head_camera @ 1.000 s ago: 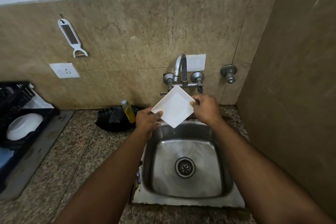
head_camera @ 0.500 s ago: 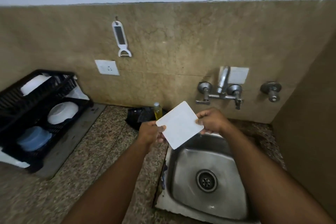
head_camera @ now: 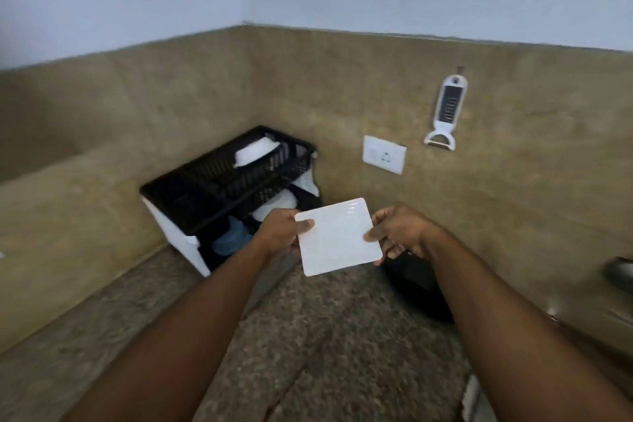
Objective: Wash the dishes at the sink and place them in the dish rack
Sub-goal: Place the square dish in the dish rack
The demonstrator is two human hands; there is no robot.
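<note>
- A black two-tier dish rack (head_camera: 219, 178) is seen in the corner of the worktop (head_camera: 329, 336), at about 10 o'clock from the hands.
- A white bowl (head_camera: 255, 151) is held in the upper tier; a blue item (head_camera: 230, 239) and a second white bowl (head_camera: 275, 206) are seen in the lower tier, details blurred.
- The left hand (head_camera: 279, 232) is closed on the left edge of a square white plate (head_camera: 337, 236), thumb laid on the upper face, fingers hidden beneath.
- The plate is held in the air above the worktop, roughly flat, just at 4 o'clock from the rack's lower tier and not touching it.
- The right hand (head_camera: 399, 233) is closed on the plate's right edge, thumb on top, fingers curled under.
- A white wall socket (head_camera: 384, 154) is noted at 1 o'clock from the plate.
- A white peeler-grater (head_camera: 445, 113) is hung on the tiled wall, at 2 o'clock from the socket.
- A dark object (head_camera: 421, 288) lies on the worktop under the right wrist; it cannot be identified.
</note>
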